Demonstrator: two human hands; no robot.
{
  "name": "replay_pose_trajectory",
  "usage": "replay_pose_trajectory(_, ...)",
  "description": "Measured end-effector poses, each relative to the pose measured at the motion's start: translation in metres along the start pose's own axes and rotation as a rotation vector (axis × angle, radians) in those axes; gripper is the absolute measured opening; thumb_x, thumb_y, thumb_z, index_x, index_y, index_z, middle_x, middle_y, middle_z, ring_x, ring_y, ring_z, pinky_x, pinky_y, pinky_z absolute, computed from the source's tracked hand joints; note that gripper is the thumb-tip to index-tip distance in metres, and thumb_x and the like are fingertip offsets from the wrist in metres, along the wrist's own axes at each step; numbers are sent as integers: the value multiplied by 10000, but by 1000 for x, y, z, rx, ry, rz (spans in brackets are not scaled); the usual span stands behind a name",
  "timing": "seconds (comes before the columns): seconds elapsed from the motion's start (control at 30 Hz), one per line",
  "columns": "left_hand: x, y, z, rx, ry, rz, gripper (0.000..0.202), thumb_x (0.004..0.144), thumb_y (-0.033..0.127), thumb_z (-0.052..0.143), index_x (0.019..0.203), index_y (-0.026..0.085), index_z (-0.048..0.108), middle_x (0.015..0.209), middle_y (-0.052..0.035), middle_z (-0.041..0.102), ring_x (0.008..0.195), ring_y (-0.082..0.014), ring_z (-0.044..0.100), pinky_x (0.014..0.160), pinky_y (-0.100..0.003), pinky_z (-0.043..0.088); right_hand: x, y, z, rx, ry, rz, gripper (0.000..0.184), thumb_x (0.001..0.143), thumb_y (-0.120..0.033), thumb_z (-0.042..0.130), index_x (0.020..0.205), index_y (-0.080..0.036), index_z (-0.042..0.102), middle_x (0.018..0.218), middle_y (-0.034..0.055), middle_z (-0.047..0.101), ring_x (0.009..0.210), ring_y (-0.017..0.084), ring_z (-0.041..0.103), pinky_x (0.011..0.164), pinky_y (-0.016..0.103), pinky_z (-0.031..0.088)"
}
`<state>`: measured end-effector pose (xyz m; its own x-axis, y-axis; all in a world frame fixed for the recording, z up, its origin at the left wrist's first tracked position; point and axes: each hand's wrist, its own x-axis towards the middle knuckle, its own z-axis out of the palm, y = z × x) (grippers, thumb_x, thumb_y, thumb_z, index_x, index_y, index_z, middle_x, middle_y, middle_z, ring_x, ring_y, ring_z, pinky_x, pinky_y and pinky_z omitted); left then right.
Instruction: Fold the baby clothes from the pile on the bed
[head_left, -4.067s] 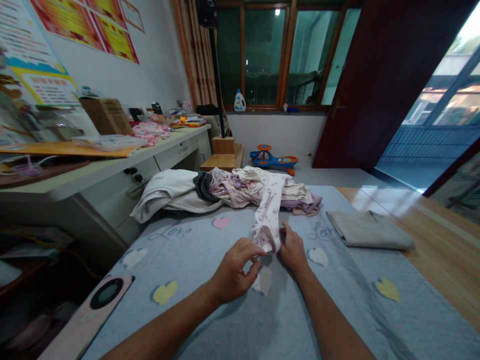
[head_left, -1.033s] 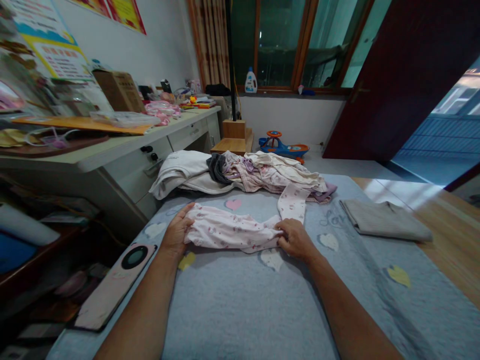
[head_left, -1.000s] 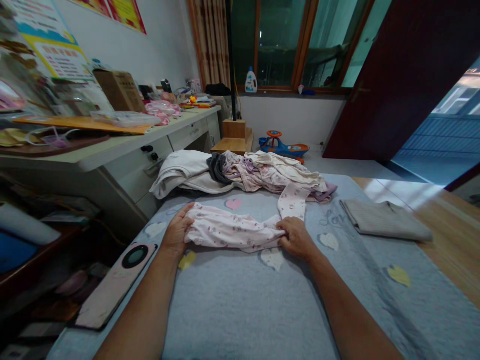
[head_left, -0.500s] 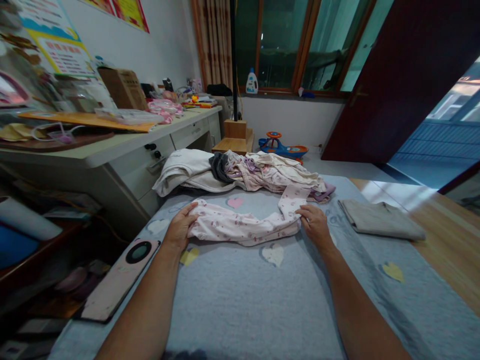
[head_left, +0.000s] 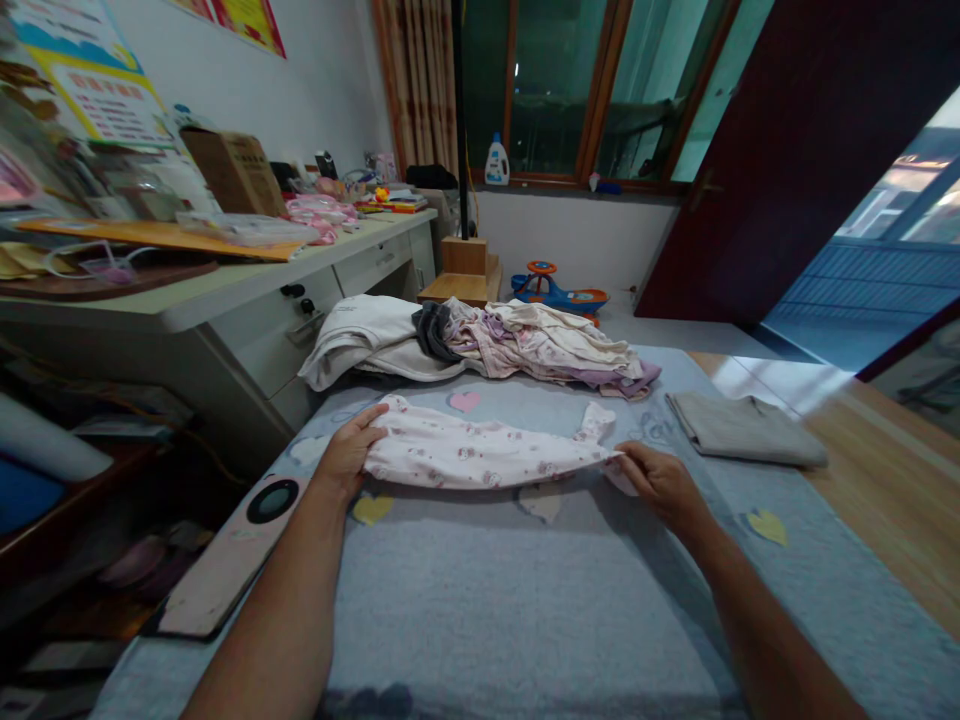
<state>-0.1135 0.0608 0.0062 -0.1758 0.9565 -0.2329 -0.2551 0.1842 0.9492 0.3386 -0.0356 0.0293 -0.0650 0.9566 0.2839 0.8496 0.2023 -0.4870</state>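
A pale pink patterned child's garment [head_left: 472, 452] is stretched sideways between my hands, just above the blue-grey bed cover [head_left: 525, 610]. My left hand [head_left: 351, 450] grips its left end, thumb on top. At the other end, my right hand [head_left: 658, 482] pinches an edge and pulls it taut, with a bit of cloth hanging below the fingers. A short flap of the garment sticks up near the right hand. I cannot tell whether it is a top or trousers.
Beyond the garment lies a heap of clothes [head_left: 525, 345]. A folded grey garment [head_left: 742, 428] sits at the right, by the wooden surface [head_left: 885, 480]. A phone [head_left: 232, 560] rests at the bed's left edge. A cluttered desk [head_left: 262, 290] stands at the left.
My right hand has moved right and slightly down, drawing the garment straighter and tighter. The upright flap at its right end has become smaller. My left hand keeps its hold.
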Motion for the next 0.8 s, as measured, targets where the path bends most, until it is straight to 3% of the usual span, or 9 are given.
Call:
replay_pose_trajectory(0.1,-3,5,-7,114,-57,-8,671,624,87,737,1285,146,637,889,-62,734,495,-99,578,438,-180,447,-11,0,-4,-5,-185,45,315,897,-434,461,865,-230,698,726,45,709,672,209,642,642,296,430)
replay_pose_trajectory(0.27,-9,17,-24,389,-122,87,663,581,185,841,1227,206,691,1241,-110,683,789,-189,700,593,-222,533,-24,-6,-20,185,-565,81,343,910,-464,509,894,-225,756,820,38,727,737,184,638,669,260,440)
replay_pose_trajectory(0.37,-12,22,-33,528,-141,155,583,534,193,861,1104,214,745,1199,-93,703,942,-256,702,699,-252,554,-27,-8,-27,271,-829,82,426,896,-541,544,800,-181,752,704,21,662,647,147,572,592,231,397)
replay_pose_trajectory(0.43,-11,23,-38,640,-150,204,496,487,168,867,970,214,768,1126,-94,722,1085,-312,664,833,-291,552,-25,-5,-28,286,-922,132,469,886,-574,544,770,-159,727,657,14,623,583,128,534,548,225,379)
replay_pose_trajectory(0.53,-7,22,-38,1040,-139,293,439,578,241,812,1013,237,756,1232,-103,673,1274,-367,547,1066,-429,445,-8,1,-25,266,-873,196,498,903,-586,494,772,-151,696,651,26,618,541,126,526,522,229,387)
replay_pose_trajectory(0.63,2,22,-26,1529,-106,429,488,782,303,638,1268,264,660,1475,-94,504,1360,-363,463,1136,-511,351,22,7,-14,138,-645,156,433,940,-482,446,800,-154,692,738,59,663,594,146,573,556,240,408)
replay_pose_trajectory(0.73,16,22,-1,1670,-180,532,500,868,210,485,1355,225,598,1501,-112,486,1349,-319,484,1130,-467,368,54,12,5,-24,-389,196,297,909,-290,503,1088,-155,697,923,81,716,673,160,628,647,249,436)
replay_pose_trajectory(0.8,27,20,17,1647,-274,552,503,865,141,429,1332,173,614,1456,-133,539,1334,-291,506,1123,-435,377,69,14,18,-109,-299,222,446,866,-208,558,1306,-154,607,914,72,730,703,173,648,705,253,436)
